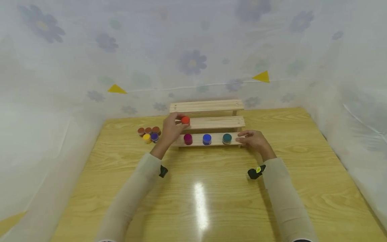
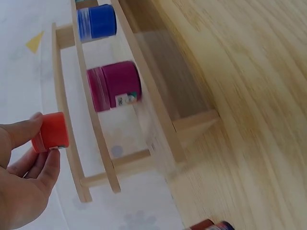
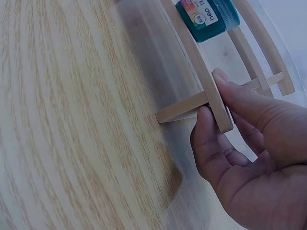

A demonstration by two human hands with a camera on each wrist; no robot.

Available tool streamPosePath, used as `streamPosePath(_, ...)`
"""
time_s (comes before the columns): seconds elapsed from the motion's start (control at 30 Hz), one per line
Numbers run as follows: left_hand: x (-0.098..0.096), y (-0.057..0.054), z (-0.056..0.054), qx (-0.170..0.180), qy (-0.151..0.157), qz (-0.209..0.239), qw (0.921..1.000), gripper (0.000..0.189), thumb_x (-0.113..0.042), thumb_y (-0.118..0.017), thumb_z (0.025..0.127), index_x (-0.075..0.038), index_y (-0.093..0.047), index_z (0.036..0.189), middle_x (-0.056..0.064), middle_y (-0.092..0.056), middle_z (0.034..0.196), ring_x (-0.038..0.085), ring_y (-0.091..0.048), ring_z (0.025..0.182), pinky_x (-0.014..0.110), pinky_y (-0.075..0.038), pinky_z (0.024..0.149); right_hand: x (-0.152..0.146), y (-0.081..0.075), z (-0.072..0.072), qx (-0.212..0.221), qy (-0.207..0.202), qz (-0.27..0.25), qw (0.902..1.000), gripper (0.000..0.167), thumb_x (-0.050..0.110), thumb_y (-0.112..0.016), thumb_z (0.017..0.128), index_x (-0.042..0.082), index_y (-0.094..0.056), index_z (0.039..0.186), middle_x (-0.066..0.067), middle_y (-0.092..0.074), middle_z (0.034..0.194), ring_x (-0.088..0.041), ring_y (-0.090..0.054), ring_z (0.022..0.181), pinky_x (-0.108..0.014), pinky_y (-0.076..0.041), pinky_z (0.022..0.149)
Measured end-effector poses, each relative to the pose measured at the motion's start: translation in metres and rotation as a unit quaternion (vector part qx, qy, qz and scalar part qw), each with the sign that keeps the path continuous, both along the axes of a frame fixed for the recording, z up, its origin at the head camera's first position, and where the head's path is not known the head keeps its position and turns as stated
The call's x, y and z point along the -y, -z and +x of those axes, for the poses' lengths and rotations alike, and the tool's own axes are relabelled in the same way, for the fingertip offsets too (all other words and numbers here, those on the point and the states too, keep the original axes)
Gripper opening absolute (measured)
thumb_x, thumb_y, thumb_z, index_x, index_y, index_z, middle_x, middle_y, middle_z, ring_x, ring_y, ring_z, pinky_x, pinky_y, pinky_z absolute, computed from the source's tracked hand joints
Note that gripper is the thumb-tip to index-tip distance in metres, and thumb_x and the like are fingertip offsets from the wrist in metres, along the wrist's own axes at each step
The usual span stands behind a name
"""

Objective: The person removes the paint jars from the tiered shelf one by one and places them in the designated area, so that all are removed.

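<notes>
A three-step wooden rack (image 1: 208,123) stands on the table. On its lowest step sit a magenta paint jar (image 1: 188,139), a blue paint jar (image 1: 207,139) and a teal paint jar (image 1: 227,138). My left hand (image 1: 172,129) pinches a red paint jar (image 1: 185,120) between thumb and fingers, by the left end of the middle step; whether the jar touches the step I cannot tell. My right hand (image 1: 255,139) grips the right end of the lowest step, thumb on one face and fingers on the other, as the right wrist view shows.
Left of the rack several more jars are grouped on the table: brown-topped jars (image 1: 156,130), a yellow jar (image 1: 146,138) and a dark purple jar (image 1: 154,137). A flowered sheet (image 1: 193,67) hangs behind the table and along both sides.
</notes>
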State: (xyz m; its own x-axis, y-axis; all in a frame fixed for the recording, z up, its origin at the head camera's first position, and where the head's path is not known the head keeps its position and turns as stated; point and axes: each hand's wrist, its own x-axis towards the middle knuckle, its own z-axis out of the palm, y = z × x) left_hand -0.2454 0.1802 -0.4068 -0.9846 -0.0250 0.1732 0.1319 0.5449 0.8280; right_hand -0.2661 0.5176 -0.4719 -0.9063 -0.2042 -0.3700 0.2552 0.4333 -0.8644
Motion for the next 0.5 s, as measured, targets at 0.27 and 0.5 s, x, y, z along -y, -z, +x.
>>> streamPosePath(0.27,0.023,0.005,0.005,-0.019,-0.008,0.019,0.9996,0.039,-0.004,-0.074,0.08,0.002,-0.059,0.116,0.016,-0.06,0.118,0.029,-0.058,0.108,0.036,-0.055,0.095,-0.001,0.0,-0.003,0.003,-0.004,0.016,0.9999,0.053,0.036,-0.073,0.083,0.007,-0.059,0.126,-0.008,-0.057,0.114,-0.023,-0.061,0.1,-0.039,-0.052,0.095)
streamPosePath(0.5,0.034,0.011,0.006,-0.013,-0.036,-0.002,0.9993,0.04,-0.007,-0.074,0.081,0.002,-0.057,0.117,0.017,-0.06,0.116,0.029,-0.057,0.109,0.038,-0.054,0.096,-0.006,-0.002,0.0,0.002,-0.002,0.029,0.9996,0.052,0.035,-0.071,0.085,0.008,-0.057,0.128,-0.013,-0.057,0.121,-0.026,-0.061,0.104,-0.041,-0.051,0.096)
